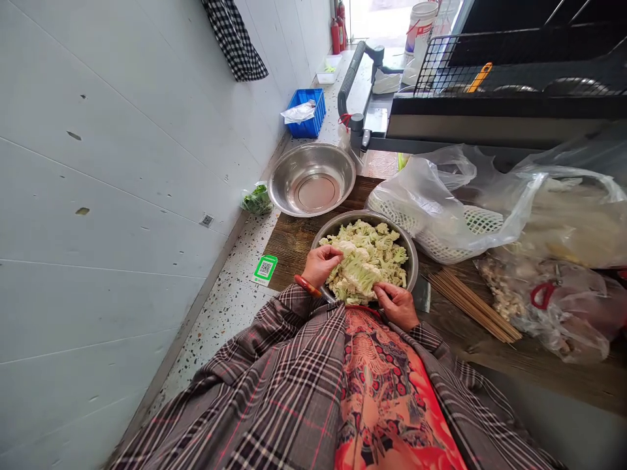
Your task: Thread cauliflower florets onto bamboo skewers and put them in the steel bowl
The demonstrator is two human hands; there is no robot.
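A metal bowl (414, 261) full of cauliflower florets (375, 241) stands right in front of my body, and both hands are over its near half. My left hand (321, 266), with a reddish-brown bangle at the wrist, is closed in a pinch at the bowl's left side; what its fingertips hold is too small to make out. On the near right, my right hand (398, 305) pinches the edge of a larger cauliflower piece (361, 279) lying between the two hands. Thin wooden skewers (473, 307) lie in a bundle on the table, right of the bowl.
An empty metal basin (279, 183) stands behind the bowl, near a blue basket (318, 124). To the right are clear plastic bags (441, 189) and a bag of pale pieces (509, 287). A green QR card (265, 269) lies left. The wall (147, 196) borders the left side.
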